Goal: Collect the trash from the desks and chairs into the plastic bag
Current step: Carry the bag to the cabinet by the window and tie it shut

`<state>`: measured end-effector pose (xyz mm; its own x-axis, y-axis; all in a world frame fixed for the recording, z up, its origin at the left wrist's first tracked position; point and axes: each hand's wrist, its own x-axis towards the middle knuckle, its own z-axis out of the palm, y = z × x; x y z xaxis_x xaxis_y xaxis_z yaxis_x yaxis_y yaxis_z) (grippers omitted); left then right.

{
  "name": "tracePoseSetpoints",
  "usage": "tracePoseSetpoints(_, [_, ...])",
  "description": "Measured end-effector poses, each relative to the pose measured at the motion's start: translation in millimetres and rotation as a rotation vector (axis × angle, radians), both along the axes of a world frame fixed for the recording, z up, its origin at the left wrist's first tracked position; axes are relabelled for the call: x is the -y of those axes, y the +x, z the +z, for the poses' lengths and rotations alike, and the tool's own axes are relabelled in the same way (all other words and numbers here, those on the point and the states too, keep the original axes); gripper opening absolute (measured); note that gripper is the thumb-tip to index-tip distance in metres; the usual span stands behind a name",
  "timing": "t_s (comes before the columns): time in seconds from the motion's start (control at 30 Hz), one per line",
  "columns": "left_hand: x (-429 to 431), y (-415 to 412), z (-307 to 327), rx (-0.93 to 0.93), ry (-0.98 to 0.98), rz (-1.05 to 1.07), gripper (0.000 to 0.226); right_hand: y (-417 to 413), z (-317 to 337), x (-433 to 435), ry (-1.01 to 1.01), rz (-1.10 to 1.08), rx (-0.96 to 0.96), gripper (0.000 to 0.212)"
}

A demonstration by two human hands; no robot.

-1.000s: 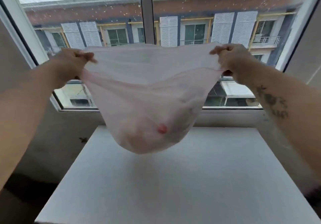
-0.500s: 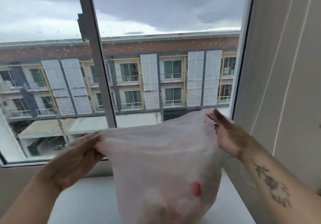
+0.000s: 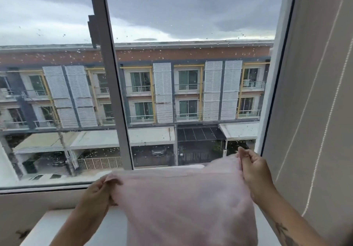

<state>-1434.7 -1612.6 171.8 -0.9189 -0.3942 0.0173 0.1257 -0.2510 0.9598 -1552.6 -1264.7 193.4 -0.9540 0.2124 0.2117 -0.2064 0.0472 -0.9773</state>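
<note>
No brand, label or writing can be read anywhere in the view. The person holds a thin, translucent pink plastic bag up in front of the window, stretched between two pinches at its top edge. The left hand is closed on the bag's left top corner, thumb and fingers nipping the film together. The right hand pinches the right top corner, which stands higher than the left one, so the top edge slopes up from the left grip to the right grip. Below both grips the bag hangs down and runs off the bottom of the frame, so its lower part is cut off. Its contents cannot be made out through the film. Under the grips lies a white desk top, mostly hidden by the bag and forearms. Right of the right-hand grip hangs a beige roller blind with a beaded cord. The right forearm carries a dark tattoo, partly cut off.
</note>
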Motion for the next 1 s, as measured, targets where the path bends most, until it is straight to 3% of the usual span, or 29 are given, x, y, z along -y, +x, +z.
tracePoseSetpoints(0.1, [-1, -10, 9, 0.006, 0.196, -0.117, 0.041, 1, 4, 20, -0.124, 0.062, 0.084, 0.044])
tracePoseSetpoints(0.2, [10, -15, 23, 0.032, 0.253, -0.257, 0.042, 3, 13, 30, -0.307, 0.357, 0.196, 0.048])
tracePoseSetpoints(0.27, [21, -17, 24, 0.030, 0.229, -0.379, 0.053, 5, 13, 33, -0.373, 0.564, 0.225, 0.063])
tracePoseSetpoints(0.4, [35, -29, 18, -0.028, 0.233, -0.406, 0.076, 4, 0, 35, -0.052, 0.630, 0.234, 0.083])
tracePoseSetpoints(0.5, [32, -37, 13, -0.050, 0.236, -0.310, 0.053, 4, -9, 33, 0.129, 0.682, 0.244, 0.074])
tracePoseSetpoints(0.6, [31, -41, 2, -0.048, 0.215, -0.190, 0.032, 1, -14, 34, 0.309, 0.527, 0.192, 0.035])
tracePoseSetpoints(0.7, [26, -42, -6, -0.044, 0.247, -0.082, 0.023, -3, -20, 33, 0.300, 0.334, 0.095, 0.009])
tracePoseSetpoints(0.83, [20, -40, -13, -0.017, 0.181, 0.108, 0.027, 0, -24, 34, 0.205, 0.050, -0.061, 0.007])
tracePoseSetpoints(0.93, [15, -38, -16, -0.007, 0.203, 0.151, 0.066, 6, -30, 41, 0.018, 0.060, -0.115, 0.027])
tracePoseSetpoints(1.0, [6, -37, -14, -0.035, 0.286, 0.096, 0.064, 9, -33, 50, -0.087, 0.093, -0.059, 0.034])
